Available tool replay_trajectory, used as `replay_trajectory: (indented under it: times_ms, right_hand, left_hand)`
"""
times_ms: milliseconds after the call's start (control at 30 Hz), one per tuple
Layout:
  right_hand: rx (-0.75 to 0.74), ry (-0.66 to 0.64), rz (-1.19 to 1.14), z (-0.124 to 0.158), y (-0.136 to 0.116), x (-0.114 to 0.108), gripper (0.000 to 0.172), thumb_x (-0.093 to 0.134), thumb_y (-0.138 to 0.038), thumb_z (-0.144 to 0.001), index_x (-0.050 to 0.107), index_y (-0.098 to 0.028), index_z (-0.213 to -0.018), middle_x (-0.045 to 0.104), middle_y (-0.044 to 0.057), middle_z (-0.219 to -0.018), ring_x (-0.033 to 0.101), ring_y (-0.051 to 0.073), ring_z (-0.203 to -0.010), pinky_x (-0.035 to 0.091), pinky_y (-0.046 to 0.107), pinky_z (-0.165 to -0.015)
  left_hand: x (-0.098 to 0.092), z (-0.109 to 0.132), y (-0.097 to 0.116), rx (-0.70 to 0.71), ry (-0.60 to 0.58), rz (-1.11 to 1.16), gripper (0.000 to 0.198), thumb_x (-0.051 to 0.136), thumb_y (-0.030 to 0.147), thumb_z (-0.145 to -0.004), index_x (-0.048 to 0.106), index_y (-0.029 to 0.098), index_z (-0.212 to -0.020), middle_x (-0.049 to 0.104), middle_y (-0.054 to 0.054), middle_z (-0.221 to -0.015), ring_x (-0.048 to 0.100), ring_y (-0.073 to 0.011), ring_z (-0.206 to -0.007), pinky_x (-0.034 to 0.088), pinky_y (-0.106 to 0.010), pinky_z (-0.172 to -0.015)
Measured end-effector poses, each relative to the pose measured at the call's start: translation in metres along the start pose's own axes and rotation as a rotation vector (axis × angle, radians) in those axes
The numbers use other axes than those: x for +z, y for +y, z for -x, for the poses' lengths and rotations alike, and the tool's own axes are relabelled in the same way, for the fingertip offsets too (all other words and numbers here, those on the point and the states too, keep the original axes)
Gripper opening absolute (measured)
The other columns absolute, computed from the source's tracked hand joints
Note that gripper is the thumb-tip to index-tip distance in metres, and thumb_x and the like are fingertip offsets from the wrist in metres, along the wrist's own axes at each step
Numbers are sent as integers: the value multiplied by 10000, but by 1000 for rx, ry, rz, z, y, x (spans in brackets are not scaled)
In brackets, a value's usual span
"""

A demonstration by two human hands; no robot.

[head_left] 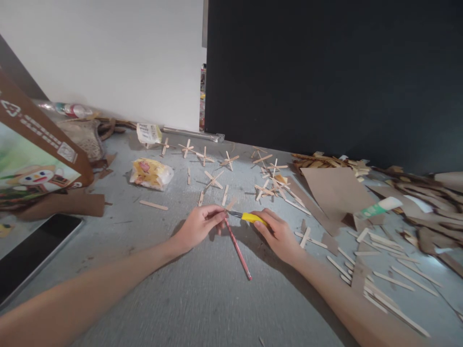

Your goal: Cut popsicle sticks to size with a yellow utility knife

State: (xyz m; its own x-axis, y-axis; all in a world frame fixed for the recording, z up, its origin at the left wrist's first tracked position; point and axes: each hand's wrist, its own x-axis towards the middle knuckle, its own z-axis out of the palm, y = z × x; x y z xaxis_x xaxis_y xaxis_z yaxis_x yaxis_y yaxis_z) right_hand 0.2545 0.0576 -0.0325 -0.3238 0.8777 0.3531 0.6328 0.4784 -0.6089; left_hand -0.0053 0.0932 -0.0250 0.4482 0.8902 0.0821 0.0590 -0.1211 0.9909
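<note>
My left hand (200, 225) is closed in a pinch on the top end of a red pencil (238, 250), which slants down and to the right over the grey floor. My right hand (277, 234) grips a yellow utility knife (252, 218), its blade pointing left at the pencil's tip beside my left fingers. Several crosses of wooden craft sticks (213, 179) lie just beyond both hands.
Loose craft sticks (383, 277) and cardboard pieces (336, 190) spread to the right, with a glue tube (378, 208) on top. A yellow snack packet (151, 173) lies at the left, near a printed cardboard box (32, 159) and a dark tablet (32, 253). A black panel (333, 77) stands behind.
</note>
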Motion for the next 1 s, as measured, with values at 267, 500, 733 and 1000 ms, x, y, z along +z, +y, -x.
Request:
replay_trajectory:
  times_ms: [267,500,733,1000]
  right_hand:
    - [-30,-22,13,0,-1,-2,291,443,-402,-1088,671,-246,-1177,692,80,-992,665,233,-893,537,358,-821]
    - [-24,-26,31,0,-2,-3,298,440,-393,-1091,670,-234,-1193,689,78,-985,672,226,-891,542,341,-816]
    - [-51,-56,6,2,0,-3,285,457,-378,-1089,677,-246,-1212,689,76,-1019,670,220,-914,536,336,-832]
    - [-31,-27,0,0,0,-3,264,474,-366,-1083,676,-233,-1190,683,72,-991,669,213,-880,537,321,-803]
  left_hand:
    - [-2,1,0,-15,-83,-11,337,655,458,-945,707,169,-778,688,-23,-696,619,-113,-578,460,-217,-554]
    - [-2,0,-2,-2,-56,21,328,661,459,-939,710,159,-816,693,-24,-710,616,-117,-587,466,-225,-578]
    - [-1,1,1,5,-125,-35,314,637,405,-939,676,171,-733,648,4,-645,584,-113,-590,441,-224,-606]
    - [-3,0,2,59,-60,-34,360,604,458,-963,677,166,-766,648,-4,-662,579,-114,-597,439,-228,-614]
